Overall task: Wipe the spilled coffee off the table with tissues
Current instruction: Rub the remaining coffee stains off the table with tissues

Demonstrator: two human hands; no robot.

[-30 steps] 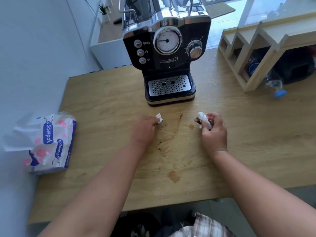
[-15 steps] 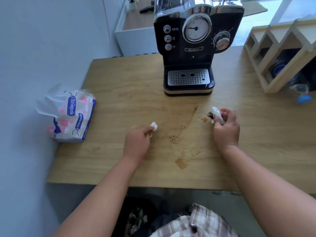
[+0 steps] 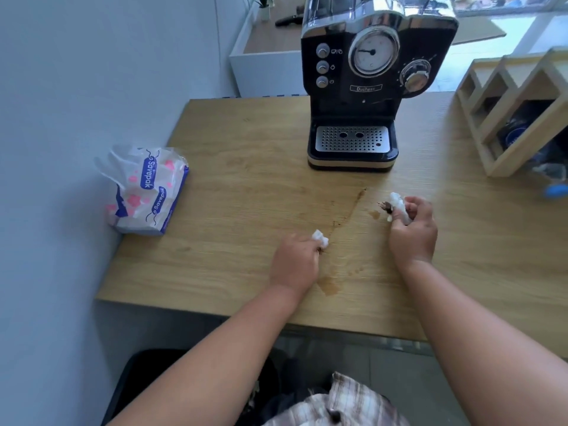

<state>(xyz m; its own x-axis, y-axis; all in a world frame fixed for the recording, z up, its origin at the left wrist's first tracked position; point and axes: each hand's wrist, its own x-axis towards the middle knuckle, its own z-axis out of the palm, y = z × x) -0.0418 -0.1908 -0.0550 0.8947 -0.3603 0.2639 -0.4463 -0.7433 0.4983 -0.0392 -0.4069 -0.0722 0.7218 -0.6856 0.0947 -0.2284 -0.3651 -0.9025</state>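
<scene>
The counter [image 3: 246,155] carries a black espresso machine [image 3: 362,87] at its far edge, marked "Duchess" below the gauge, and a tissue pack [image 3: 147,192] at its left edge, printed "Savepak" twice. The spilled coffee [image 3: 329,285] is seen as a thin streak running from the machine toward the near edge, ending in a pale puddle there. A small tissue wad [image 3: 319,237] is clenched in the grip of the left hand [image 3: 295,262], touching the streak; a stained wad [image 3: 398,207] is grasped by the right hand [image 3: 413,232], beside a small drop. With wads so small and soaked, the coffee is likely to be smeared rather than lifted, and the puddle could be pushed over the near edge.
</scene>
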